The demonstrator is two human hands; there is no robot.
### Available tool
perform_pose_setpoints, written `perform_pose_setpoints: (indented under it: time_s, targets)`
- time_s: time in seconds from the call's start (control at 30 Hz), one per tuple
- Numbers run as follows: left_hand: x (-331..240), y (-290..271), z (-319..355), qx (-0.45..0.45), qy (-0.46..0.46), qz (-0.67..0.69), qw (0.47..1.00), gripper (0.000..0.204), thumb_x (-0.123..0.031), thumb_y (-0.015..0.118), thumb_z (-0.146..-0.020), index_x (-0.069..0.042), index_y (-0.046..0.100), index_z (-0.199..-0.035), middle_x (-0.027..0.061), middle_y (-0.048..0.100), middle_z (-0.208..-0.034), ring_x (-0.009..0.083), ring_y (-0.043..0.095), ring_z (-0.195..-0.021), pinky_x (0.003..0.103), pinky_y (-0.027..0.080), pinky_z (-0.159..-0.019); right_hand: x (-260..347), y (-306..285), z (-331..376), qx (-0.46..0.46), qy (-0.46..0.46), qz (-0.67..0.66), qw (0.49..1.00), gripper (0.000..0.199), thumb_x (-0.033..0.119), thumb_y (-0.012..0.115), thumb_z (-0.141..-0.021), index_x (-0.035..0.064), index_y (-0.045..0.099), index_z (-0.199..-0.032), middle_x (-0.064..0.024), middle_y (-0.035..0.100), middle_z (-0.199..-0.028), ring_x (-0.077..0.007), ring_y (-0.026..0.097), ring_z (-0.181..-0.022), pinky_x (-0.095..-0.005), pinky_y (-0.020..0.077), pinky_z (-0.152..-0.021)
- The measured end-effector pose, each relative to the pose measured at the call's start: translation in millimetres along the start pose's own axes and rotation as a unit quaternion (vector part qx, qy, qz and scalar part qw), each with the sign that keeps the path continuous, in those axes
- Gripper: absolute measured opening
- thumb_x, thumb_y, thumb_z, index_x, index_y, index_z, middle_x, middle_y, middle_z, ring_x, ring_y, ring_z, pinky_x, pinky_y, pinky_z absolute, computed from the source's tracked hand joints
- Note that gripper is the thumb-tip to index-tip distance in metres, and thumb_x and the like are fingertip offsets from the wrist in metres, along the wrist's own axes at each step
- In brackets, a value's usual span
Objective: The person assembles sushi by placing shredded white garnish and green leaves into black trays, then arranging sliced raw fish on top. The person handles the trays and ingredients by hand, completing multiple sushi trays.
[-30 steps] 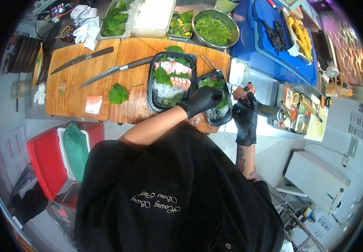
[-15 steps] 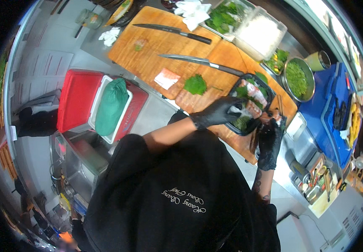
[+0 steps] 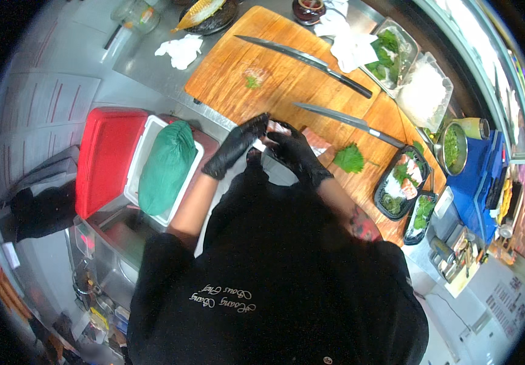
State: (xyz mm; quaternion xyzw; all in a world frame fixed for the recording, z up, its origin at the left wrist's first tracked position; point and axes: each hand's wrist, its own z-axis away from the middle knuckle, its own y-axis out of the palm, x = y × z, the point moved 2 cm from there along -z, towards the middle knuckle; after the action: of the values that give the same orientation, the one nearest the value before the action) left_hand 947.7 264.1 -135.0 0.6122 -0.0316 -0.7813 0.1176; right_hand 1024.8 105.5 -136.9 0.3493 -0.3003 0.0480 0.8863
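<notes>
My left hand [image 3: 238,147] and my right hand [image 3: 299,159], both in black gloves, meet at the near edge of the wooden cutting board [image 3: 274,73]. Their curled fingers close around a small pinkish piece of fish [image 3: 279,128], partly hidden by the gloves. Just right of my right hand, a paler fish piece [image 3: 317,143] lies on the board beside a green serrated leaf [image 3: 349,158]. Farther right, a black tray [image 3: 379,198] holds fish slices, white shreds and greens. A smaller black tray [image 3: 411,238] with leaves stands next to it.
Two long knives, one far [image 3: 305,59] and one nearer [image 3: 350,120], lie across the board. Beyond are a crumpled white cloth [image 3: 350,48], a tub of leaves [image 3: 387,52], a tub of white shreds [image 3: 423,91] and a greens bowl [image 3: 454,152]. A red cooler [image 3: 110,158] stands at left.
Both hands have moved left, away from the black tray, and come together around the piece of fish. The view has shifted, and the smaller black tray now shows uncovered.
</notes>
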Motion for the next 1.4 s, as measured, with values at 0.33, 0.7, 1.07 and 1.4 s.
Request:
perform_pose_setpoints:
  time_s: [0.33, 0.7, 1.07, 1.4]
  targets:
    - [19, -97, -104, 0.157, -0.096, -0.089, 0.979, 0.039, -0.028, 0.053, -0.102, -0.003, 0.056, -0.132, 0.0069, 0.062, -0.123, 0.0155, 0.059, -0.109, 0.032, 0.048, -0.095, 42, 46, -73, -0.066, 0.001, 0.241, 0.968, 0.026, 0.026, 0.062, -0.095, 0.0086, 0.063, -0.113, 0.0017, 0.063, -0.09, -0.007, 0.055, -0.077, -0.0213, 0.0435, -0.063]
    - [16, -85, -149, 0.254, -0.078, -0.256, 0.929, 0.053, -0.036, 0.066, -0.093, 0.001, 0.057, -0.13, 0.0166, 0.062, -0.128, 0.0255, 0.059, -0.115, 0.034, 0.044, -0.102, 57, 3, -83, -0.014, -0.155, 0.536, 0.829, 0.054, 0.002, 0.062, -0.086, 0.0055, 0.049, -0.138, -0.0102, 0.063, -0.126, -0.0209, 0.058, -0.109, -0.0316, 0.0447, -0.095]
    - [8, -81, -163, 0.192, 0.091, -0.398, 0.893, 0.023, -0.023, 0.069, -0.084, -0.001, 0.066, -0.081, 0.016, 0.066, -0.076, 0.0262, 0.065, -0.072, 0.042, 0.048, -0.067, 32, 16, -51, -0.124, -0.298, 0.622, 0.713, 0.023, 0.025, 0.069, -0.086, 0.0037, 0.065, -0.094, -0.0174, 0.062, -0.087, -0.0364, 0.064, -0.083, -0.0421, 0.0509, -0.073]
    - [-3, -93, -157, 0.246, 0.026, -0.301, 0.921, 0.028, -0.018, 0.064, -0.087, 0.003, 0.069, -0.104, 0.0168, 0.071, -0.099, 0.0255, 0.067, -0.092, 0.037, 0.052, -0.087, 8, 22, -61, -0.22, -0.249, 0.677, 0.657, 0.026, 0.031, 0.068, -0.081, 0.0052, 0.064, -0.083, -0.0184, 0.065, -0.082, -0.0386, 0.065, -0.076, -0.0453, 0.0525, -0.069]
